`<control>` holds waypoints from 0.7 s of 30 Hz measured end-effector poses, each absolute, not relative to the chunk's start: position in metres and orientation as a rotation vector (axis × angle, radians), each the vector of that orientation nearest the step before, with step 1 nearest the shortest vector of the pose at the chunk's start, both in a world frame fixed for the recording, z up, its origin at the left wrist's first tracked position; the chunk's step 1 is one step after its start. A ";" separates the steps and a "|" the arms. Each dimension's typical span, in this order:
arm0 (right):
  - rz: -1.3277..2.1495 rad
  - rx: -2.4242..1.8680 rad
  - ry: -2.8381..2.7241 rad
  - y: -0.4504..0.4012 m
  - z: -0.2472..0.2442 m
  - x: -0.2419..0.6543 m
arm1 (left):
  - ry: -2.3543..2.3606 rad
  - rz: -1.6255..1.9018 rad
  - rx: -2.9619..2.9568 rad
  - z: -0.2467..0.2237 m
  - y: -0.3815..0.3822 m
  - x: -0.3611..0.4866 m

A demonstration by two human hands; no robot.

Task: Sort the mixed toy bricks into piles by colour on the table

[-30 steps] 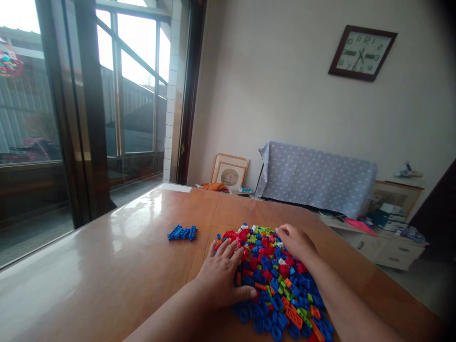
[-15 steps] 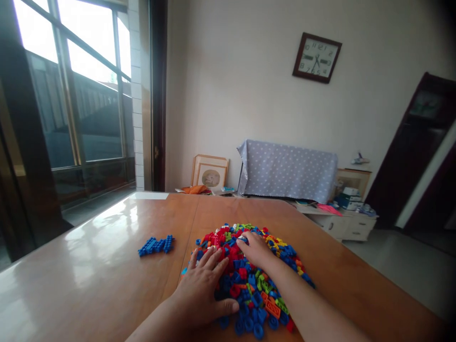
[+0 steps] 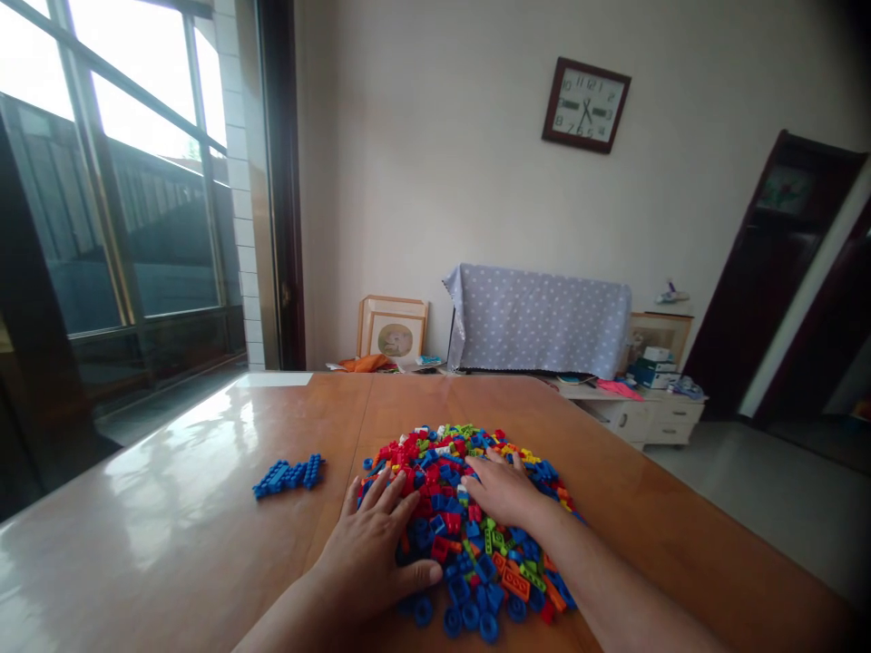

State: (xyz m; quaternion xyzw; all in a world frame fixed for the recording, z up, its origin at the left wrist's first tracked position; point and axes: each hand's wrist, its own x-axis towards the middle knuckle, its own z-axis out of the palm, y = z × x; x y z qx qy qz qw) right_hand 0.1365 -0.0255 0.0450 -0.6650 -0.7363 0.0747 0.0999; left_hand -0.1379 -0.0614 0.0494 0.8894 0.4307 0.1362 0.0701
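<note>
A wide heap of small toy bricks (image 3: pixel 445 499) in red, blue, green, orange, yellow and white lies on the wooden table (image 3: pixel 204 535). My left hand (image 3: pixel 371 549) rests on the heap's left side, fingers spread and thumb stretched out to the right, holding nothing. On the upper right part of the heap is my right hand (image 3: pixel 504 490), its fingers apart and touching the bricks, with nothing visible in its grasp. Left of the heap, a joined group of blue bricks (image 3: pixel 288 476) sits by itself on the table.
Behind the table stands a low white cabinet (image 3: pixel 653 419) with boxes and a pink cloth. A dotted grey cloth (image 3: pixel 537 317) drapes a wide object. Framed pictures (image 3: pixel 393 331) lean at the wall, under a clock (image 3: pixel 586 104). A window is at the left.
My right hand has shifted a little right and down over the heap, and its fingers have spread. My left hand stays about where it was. The whole view has swung slightly to the right.
</note>
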 end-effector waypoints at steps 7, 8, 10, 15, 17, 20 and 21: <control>0.200 -2.055 -1.880 -0.026 0.044 0.197 | 1.319 0.389 2.658 0.052 -0.063 -0.137; 0.199 -2.061 -1.808 -0.025 0.045 0.207 | 1.325 0.382 2.659 0.053 -0.063 -0.137; 0.180 -2.081 -1.690 -0.023 0.045 0.224 | 1.339 0.364 2.659 0.054 -0.063 -0.136; 0.135 -2.198 -1.557 -0.023 0.031 0.246 | 1.353 0.345 2.685 0.053 -0.061 -0.136; 0.173 -2.185 -1.598 -0.023 0.024 0.245 | 1.351 0.342 2.698 0.051 -0.059 -0.135; 0.229 -2.085 -1.707 -0.021 0.021 0.235 | 1.351 0.342 2.703 0.049 -0.058 -0.134; 0.236 -2.046 -1.738 -0.020 0.022 0.231 | 1.350 0.343 2.704 0.049 -0.058 -0.134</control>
